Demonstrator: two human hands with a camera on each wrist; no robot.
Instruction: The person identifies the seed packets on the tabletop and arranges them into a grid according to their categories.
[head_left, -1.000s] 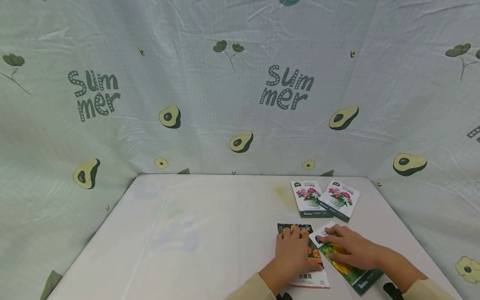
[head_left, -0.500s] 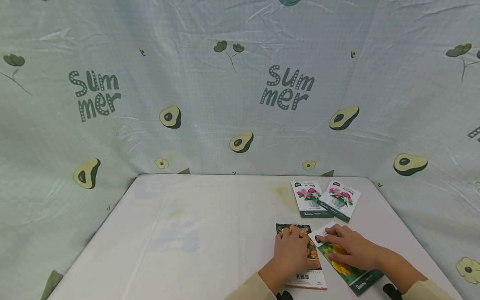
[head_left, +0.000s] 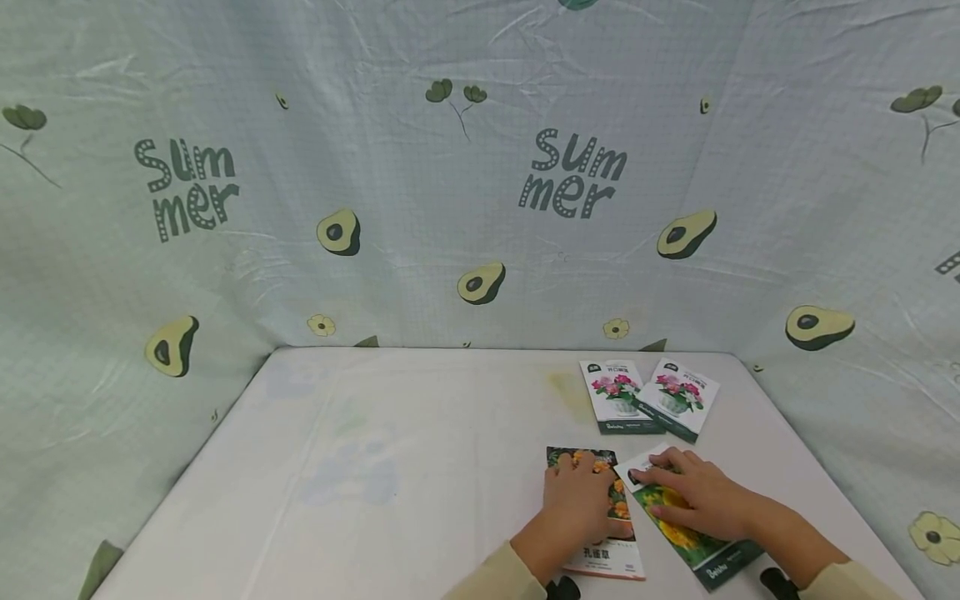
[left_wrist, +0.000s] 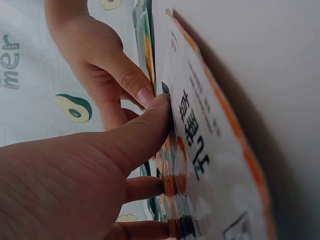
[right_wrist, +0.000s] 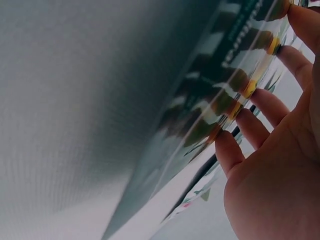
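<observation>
A seed packet with orange flowers (head_left: 609, 560) lies at the right front of the table. My left hand (head_left: 576, 502) rests on it, fingertips and thumb pressing on its face. To its right, a seed packet with yellow flowers (head_left: 686, 542) lies at a slant, white top end close to the orange one's edge. My right hand (head_left: 708, 500) rests on this packet with its fingers spread. In the right wrist view the fingertips touch the glossy, reflective face of the yellow-flower packet (right_wrist: 215, 100). The left wrist view shows printed characters on the orange-flower packet (left_wrist: 215, 135).
Two white packets with pink potted flowers lie behind the hands, the right packet (head_left: 678, 398) overlapping the left packet (head_left: 613, 392). The white table (head_left: 360, 467) stretches to the left. A cloth with avocado prints (head_left: 420, 167) hangs behind and at the sides.
My left hand and the orange-flower packet under it have slid slightly to the left. The yellow-flower packet has shifted slightly left too, the right hand staying on it.
</observation>
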